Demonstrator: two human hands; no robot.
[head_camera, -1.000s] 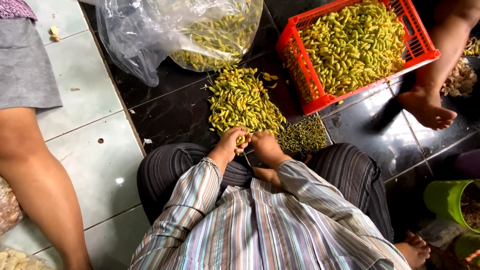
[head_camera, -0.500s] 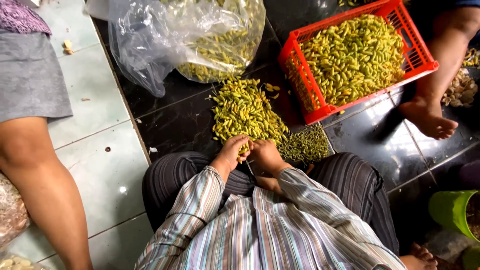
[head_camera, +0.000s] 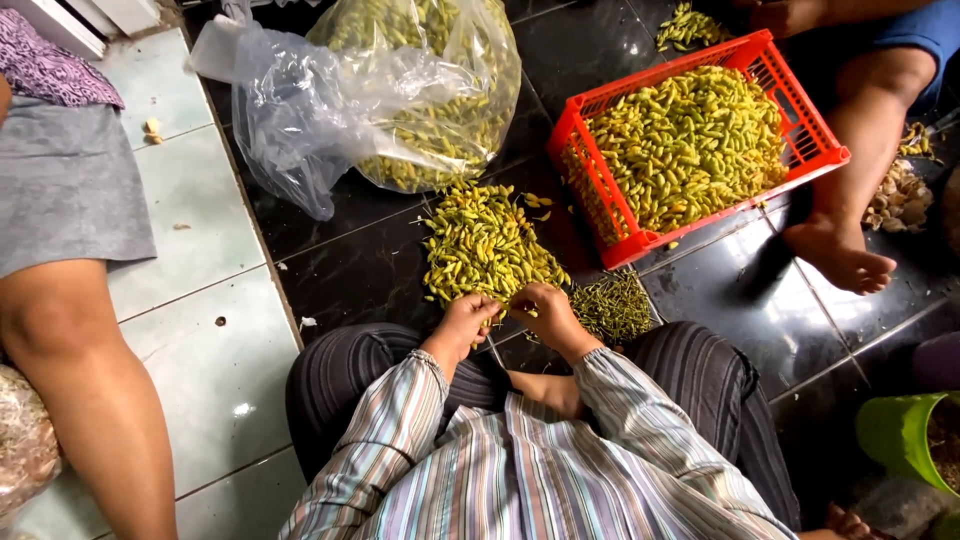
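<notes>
a: report on the hands.

b: both are at the near edge of the pile of yellow-green chillies (head_camera: 487, 250) on the dark tiled floor (head_camera: 350, 270). the left hand (head_camera: 468, 318) has its fingers curled together on chillies at the pile's near edge. the right hand (head_camera: 543, 310) is just beside it, fingers also bunched, and the two hands meet over the same spot. i cannot tell exactly which chilli either one pinches.

a: surroundings?

b: right of the hands, touching the pile's near right corner, lies a small heap of green stems (head_camera: 612, 305). further off to the right stands a red plastic crate (head_camera: 640, 240) heaped with chillies. far and left of the crate sits a clear plastic bag (head_camera: 300, 100), partly full of the same chillies, just beyond the pile.

a: other people?

b: one person's bare leg (head_camera: 80, 380) and grey skirt on the pale tiles at left; another's bare foot (head_camera: 840, 258) right of the crate. a green bucket (head_camera: 895, 432) shows at the near right edge.
</notes>
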